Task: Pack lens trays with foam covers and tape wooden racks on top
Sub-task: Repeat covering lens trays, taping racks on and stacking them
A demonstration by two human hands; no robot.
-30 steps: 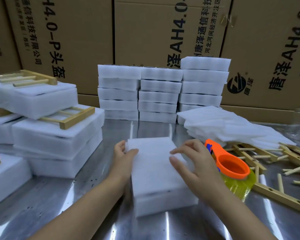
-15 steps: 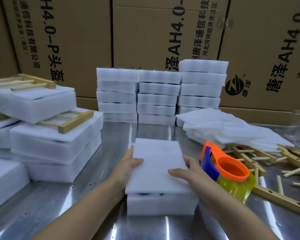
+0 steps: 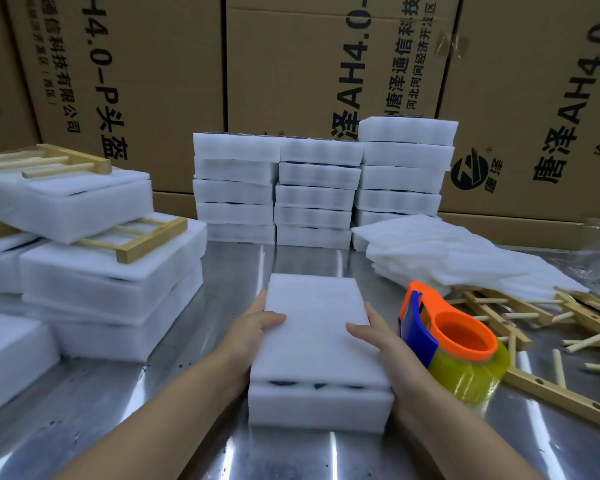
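Observation:
A white foam lens tray (image 3: 321,407) lies on the steel table in front of me, with a thin foam cover (image 3: 317,327) laid flat on top; dark lens edges show in the gap between them. My left hand (image 3: 253,330) grips the tray's left side, thumb over the cover. My right hand (image 3: 378,337) grips the right side the same way. An orange and blue tape dispenser (image 3: 454,341) with yellowish tape stands just right of my right hand. Loose wooden racks (image 3: 534,327) lie at the right.
Three stacks of foam trays (image 3: 319,192) stand at the back, a pile of foam covers (image 3: 440,254) to their right. Packed trays with wooden racks on top (image 3: 111,271) are piled at the left. Cardboard boxes (image 3: 291,81) wall off the rear.
Both hands have slid from the cover's top down to the tray's sides. The cover now lies squared on the tray, and the tray sits straighter in front of me.

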